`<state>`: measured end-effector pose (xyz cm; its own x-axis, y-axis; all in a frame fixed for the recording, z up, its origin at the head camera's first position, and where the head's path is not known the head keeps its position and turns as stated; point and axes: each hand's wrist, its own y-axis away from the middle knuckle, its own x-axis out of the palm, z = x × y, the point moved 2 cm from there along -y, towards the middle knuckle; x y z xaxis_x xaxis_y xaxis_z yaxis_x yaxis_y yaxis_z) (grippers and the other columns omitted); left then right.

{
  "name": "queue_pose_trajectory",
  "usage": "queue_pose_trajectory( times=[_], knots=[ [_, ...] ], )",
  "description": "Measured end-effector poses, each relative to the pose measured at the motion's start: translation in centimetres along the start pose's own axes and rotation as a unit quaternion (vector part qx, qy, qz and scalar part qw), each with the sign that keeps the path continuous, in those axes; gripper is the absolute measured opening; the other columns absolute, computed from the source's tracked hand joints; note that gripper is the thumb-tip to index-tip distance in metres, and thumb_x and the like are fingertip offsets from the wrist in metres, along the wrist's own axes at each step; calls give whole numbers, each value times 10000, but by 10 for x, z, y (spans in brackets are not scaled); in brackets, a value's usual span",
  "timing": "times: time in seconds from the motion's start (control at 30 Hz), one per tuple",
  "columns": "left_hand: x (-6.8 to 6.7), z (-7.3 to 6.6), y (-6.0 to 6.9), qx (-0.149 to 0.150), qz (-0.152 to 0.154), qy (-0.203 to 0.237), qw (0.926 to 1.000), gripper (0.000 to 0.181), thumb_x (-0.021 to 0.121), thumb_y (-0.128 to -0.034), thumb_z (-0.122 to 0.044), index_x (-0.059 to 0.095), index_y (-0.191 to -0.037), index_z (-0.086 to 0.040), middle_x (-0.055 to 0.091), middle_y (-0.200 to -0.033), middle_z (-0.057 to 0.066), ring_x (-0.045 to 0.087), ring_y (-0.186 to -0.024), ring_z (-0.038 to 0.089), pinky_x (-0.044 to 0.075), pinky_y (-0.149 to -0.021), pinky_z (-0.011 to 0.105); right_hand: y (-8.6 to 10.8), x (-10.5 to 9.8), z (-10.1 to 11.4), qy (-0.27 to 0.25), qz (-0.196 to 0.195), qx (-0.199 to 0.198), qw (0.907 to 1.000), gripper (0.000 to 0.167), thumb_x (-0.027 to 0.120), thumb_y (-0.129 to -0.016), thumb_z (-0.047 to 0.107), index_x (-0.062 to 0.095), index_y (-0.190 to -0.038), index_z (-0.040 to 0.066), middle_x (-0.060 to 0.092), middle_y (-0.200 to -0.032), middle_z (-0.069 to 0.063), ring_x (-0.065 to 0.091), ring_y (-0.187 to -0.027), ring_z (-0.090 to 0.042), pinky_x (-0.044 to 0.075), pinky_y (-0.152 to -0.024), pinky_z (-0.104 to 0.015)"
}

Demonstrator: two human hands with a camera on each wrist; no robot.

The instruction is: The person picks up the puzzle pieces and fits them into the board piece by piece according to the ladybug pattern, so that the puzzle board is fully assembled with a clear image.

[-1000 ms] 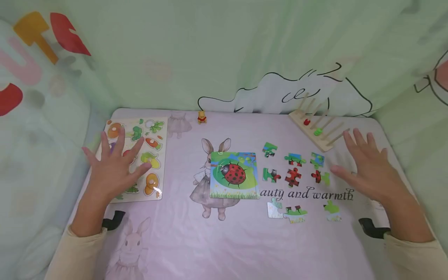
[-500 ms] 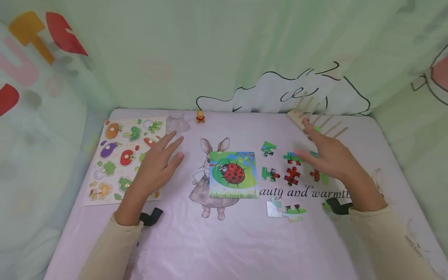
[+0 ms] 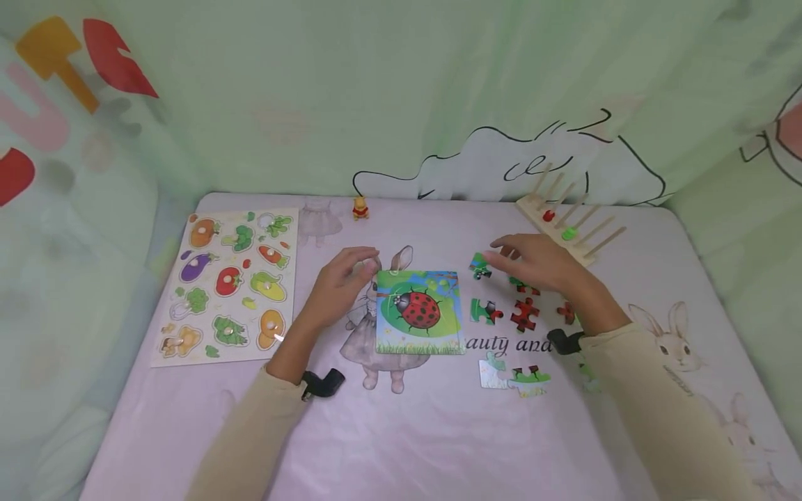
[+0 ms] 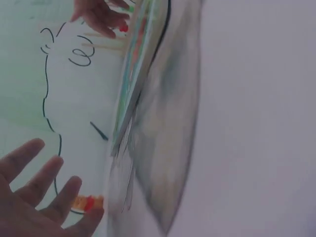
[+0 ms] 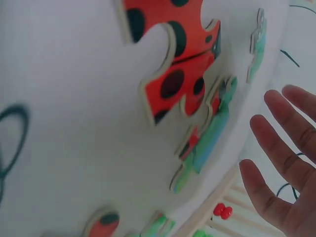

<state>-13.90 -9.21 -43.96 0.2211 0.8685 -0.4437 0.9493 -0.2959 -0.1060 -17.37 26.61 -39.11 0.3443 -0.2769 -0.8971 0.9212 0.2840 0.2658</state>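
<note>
In the head view, a square ladybug puzzle board point(image 3: 418, 313) lies flat on the table. My left hand point(image 3: 338, 289) is by its upper left corner, fingers loosely extended and holding nothing; the left wrist view shows those fingers point(image 4: 47, 197) spread. To the board's right lie several loose jigsaw pieces, among them a red spotted piece point(image 3: 524, 315) and a green-and-blue corner piece point(image 3: 479, 266). Over the upper pieces hovers my right hand point(image 3: 535, 261), its thumb close to the corner piece. Its fingers point(image 5: 266, 190) look straight in the right wrist view. Some pieces are partly covered by the right arm.
A vegetable knob puzzle point(image 3: 228, 285) lies at the left of the table. A small bear figure point(image 3: 360, 208) stands at the back edge. Back right is a wooden peg rack point(image 3: 557, 223) with a red and a green bead on it.
Both hands have come inward from the table's sides: the left from over the vegetable puzzle to the ladybug board, the right from beside the peg rack to the upper loose pieces.
</note>
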Motion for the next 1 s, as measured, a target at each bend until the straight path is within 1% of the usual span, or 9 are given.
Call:
queue_pose_trajectory(
  times=[0.07,0.13,0.23,0.37,0.43,0.53,0.6,0.83,1.0],
  knots=[
    [6,3,-2,-16,-63,67,10000,420,602,-1024,-348,632,-1377,-121,578,-1447,36,473,-1431,216,360,-1189,520,-6,2,1,-17,8,13,10000,714,478,-999,633,591,-1406,58,677,-1256,-191,625,-1152,-349,505,-941,-569],
    [10,8,-4,12,-82,-53,10000,437,660,-986,-351,652,-1356,-117,574,-1452,36,463,-1434,230,344,-1194,525,-10,4,2,-20,19,27,10000,717,476,-992,653,615,-1380,66,677,-1257,-179,621,-1149,-343,505,-941,-562],
    [16,15,-6,174,22,-480,9987,476,721,-932,-368,676,-1328,-107,571,-1458,50,434,-1442,264,318,-1198,533,-16,7,2,-68,79,-8,9999,727,466,-988,673,635,-1352,66,677,-1255,-168,615,-1144,-338,504,-937,-550],
    [21,22,-6,429,147,-1089,9930,504,760,-882,-412,697,-1306,-147,577,-1454,48,420,-1435,273,274,-1191,571,-23,11,0,-159,169,-126,9997,685,498,-993,636,652,-1317,52,681,-1240,-164,609,-1133,-333,507,-936,-532],
    [22,24,-6,454,197,-1246,9910,513,768,-870,-433,698,-1309,-176,575,-1457,31,415,-1437,257,209,-1199,597,-25,12,-1,-226,209,-171,9994,657,532,-989,613,662,-1298,48,683,-1241,-166,608,-1134,-335,507,-943,-531],
    [23,28,-5,398,280,-1450,9882,532,768,-863,-473,688,-1327,-228,566,-1464,-14,402,-1446,217,115,-1210,611,-29,14,-3,-347,253,-141,9990,613,585,-975,586,674,-1266,54,686,-1234,-159,608,-1131,-327,512,-949,-519],
    [24,30,-5,379,363,-1566,9863,556,770,-855,-492,677,-1344,-245,562,-1465,-30,397,-1448,209,79,-1211,618,-31,15,-5,-375,282,-93,9989,595,624,-962,567,673,-1254,51,681,-1228,-162,606,-1122,-321,515,-943,-510],
    [24,30,-4,501,631,-1987,9767,624,779,-825,-523,657,-1374,-253,572,-1472,-30,374,-1465,261,83,-1201,649,-38,19,-11,-443,377,248,9980,570,792,-862,492,653,-1225,75,650,-1212,-147,569,-1081,-301,503,-916,-474],
    [23,33,-4,503,770,-2144,9724,624,791,-828,-468,643,-1391,-243,558,-1492,-26,346,-1488,272,74,-1208,647,-42,23,-15,-529,300,239,9979,503,869,-818,350,661,-1184,75,652,-1156,-137,560,-1041,-293,499,-885,-441]
  ],
)
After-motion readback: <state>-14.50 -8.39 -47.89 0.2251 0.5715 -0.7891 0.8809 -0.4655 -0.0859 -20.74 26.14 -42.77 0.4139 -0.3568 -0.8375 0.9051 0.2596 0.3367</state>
